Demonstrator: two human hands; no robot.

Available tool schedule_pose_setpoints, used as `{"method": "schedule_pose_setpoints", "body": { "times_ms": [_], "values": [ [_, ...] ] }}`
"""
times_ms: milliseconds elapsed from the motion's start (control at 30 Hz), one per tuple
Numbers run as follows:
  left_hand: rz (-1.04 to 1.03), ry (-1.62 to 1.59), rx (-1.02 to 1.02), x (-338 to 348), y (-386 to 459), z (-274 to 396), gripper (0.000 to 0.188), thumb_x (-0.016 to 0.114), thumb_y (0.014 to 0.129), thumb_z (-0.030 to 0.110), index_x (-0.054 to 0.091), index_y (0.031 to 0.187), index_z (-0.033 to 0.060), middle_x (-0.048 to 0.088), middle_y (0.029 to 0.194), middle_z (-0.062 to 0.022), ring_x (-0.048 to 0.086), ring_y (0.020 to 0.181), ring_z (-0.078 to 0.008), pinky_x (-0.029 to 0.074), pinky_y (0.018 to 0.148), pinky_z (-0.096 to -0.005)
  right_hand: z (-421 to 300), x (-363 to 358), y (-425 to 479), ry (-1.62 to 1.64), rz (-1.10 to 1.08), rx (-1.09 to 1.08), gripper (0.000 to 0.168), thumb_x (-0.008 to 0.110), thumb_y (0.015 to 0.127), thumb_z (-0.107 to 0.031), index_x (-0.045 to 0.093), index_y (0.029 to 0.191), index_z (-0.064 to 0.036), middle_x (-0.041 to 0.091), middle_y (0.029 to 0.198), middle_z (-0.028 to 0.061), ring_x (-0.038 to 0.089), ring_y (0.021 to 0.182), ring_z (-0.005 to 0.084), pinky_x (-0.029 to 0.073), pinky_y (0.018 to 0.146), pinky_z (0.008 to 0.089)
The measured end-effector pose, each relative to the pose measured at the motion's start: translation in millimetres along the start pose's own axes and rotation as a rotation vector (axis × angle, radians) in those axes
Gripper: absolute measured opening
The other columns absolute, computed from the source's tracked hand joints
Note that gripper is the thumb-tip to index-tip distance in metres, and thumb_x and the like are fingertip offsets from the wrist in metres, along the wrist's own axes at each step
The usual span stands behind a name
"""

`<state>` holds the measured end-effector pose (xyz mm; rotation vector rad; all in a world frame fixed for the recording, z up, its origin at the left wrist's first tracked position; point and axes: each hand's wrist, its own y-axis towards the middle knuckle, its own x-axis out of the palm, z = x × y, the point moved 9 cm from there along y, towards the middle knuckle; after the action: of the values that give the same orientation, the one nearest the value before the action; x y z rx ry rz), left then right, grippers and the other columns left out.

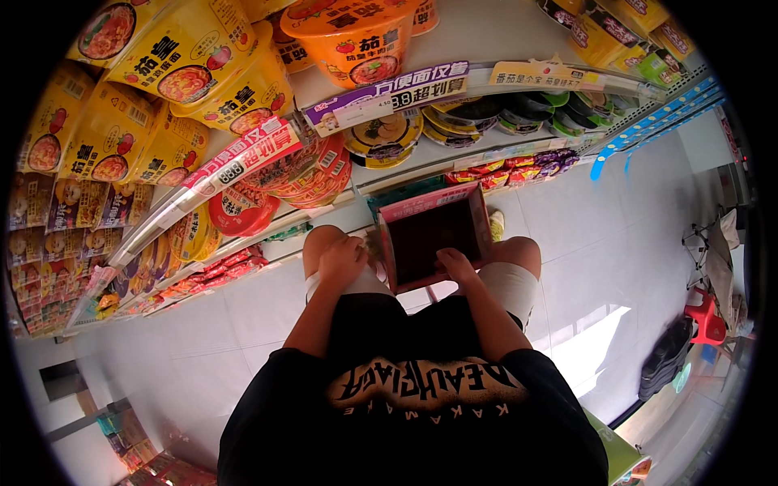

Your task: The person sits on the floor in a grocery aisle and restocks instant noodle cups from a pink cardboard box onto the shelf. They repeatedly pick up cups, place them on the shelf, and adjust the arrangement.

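Note:
A pink and red cardboard box [434, 203] stands tilted between my knees, its open top towards me and its inside dark. My right hand [457, 265] is at the box's near right side, with bent fingers over the opening. Whether those fingers grip the rim is hard to make out. On my left knee rests my left hand [343, 261], fingers bent, with nothing visible in it. Right behind the box is a store shelf [377, 176] of instant noodles. Red and purple snack packets [516, 170] lie on its low level, beyond the box's right corner.
Yellow noodle tubs [182, 67] and an orange tub [355, 45] stand on the upper shelf above my hands. Price strips [389, 97] edge that shelf. Lidded bowls [383, 140] fill the level below. At the far right are a red stool [705, 319] and a folding chair [720, 249].

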<state>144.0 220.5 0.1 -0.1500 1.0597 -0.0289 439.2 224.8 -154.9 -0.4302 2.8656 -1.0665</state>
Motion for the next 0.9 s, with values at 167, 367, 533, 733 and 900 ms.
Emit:
{"method": "schedule_pose_setpoints", "body": {
  "times_ms": [167, 367, 533, 733, 900],
  "values": [
    [-0.006, -0.008, 0.000, 4, -1, 4, 0.026, 0.064, 0.086, 0.030, 0.070, 0.105, 0.0126, 0.071, 0.096, -0.0098, 0.068, 0.091, -0.0304, 0.054, 0.079, -0.0454, -12, 18, 0, -0.183, -0.014, -0.087, 0.038, 0.066, 0.093, -0.032, 0.066, 0.109, 0.002, 0.067, 0.085, 0.0103, 0.065, 0.070, 0.0187, 0.054, 0.064, 0.0331],
    [-0.015, 0.028, 0.029, 12, 7, 5, 0.029, 0.065, 0.087, 0.032, 0.071, 0.108, 0.0132, 0.073, 0.085, -0.0088, 0.070, 0.081, -0.0298, 0.055, 0.073, -0.0439, -12, 14, -4, -0.165, 0.045, -0.088, 0.039, 0.065, 0.092, -0.033, 0.066, 0.110, 0.002, 0.068, 0.088, 0.0116, 0.067, 0.072, 0.0206, 0.056, 0.066, 0.0344],
    [-0.018, 0.040, 0.039, 14, 8, 7, 0.031, 0.066, 0.087, 0.034, 0.071, 0.110, 0.0135, 0.074, 0.086, -0.0095, 0.071, 0.079, -0.0294, 0.056, 0.072, -0.0433, -6, 6, -5, -0.171, 0.084, -0.037, 0.039, 0.065, 0.092, -0.033, 0.066, 0.109, 0.001, 0.068, 0.085, 0.0115, 0.067, 0.068, 0.0212, 0.056, 0.065, 0.0352],
    [-0.001, 0.004, 0.058, 8, 6, 10, 0.028, 0.064, 0.089, 0.034, 0.070, 0.107, 0.0138, 0.074, 0.088, -0.0085, 0.071, 0.082, -0.0296, 0.056, 0.071, -0.0444, -7, -3, -13, -0.217, 0.124, -0.026, 0.039, 0.064, 0.092, -0.034, 0.066, 0.107, 0.001, 0.067, 0.082, 0.0102, 0.067, 0.068, 0.0199, 0.055, 0.064, 0.0345],
    [0.083, -0.059, 0.097, -1, -5, 10, 0.025, 0.064, 0.089, 0.035, 0.069, 0.104, 0.0149, 0.073, 0.086, -0.0086, 0.070, 0.081, -0.0305, 0.055, 0.069, -0.0454, 3, -3, -5, -0.271, 0.077, -0.040, 0.036, 0.064, 0.094, -0.035, 0.063, 0.109, -0.002, 0.066, 0.085, 0.0078, 0.057, 0.061, 0.0139, 0.048, 0.050, 0.0292]
  ]
}}
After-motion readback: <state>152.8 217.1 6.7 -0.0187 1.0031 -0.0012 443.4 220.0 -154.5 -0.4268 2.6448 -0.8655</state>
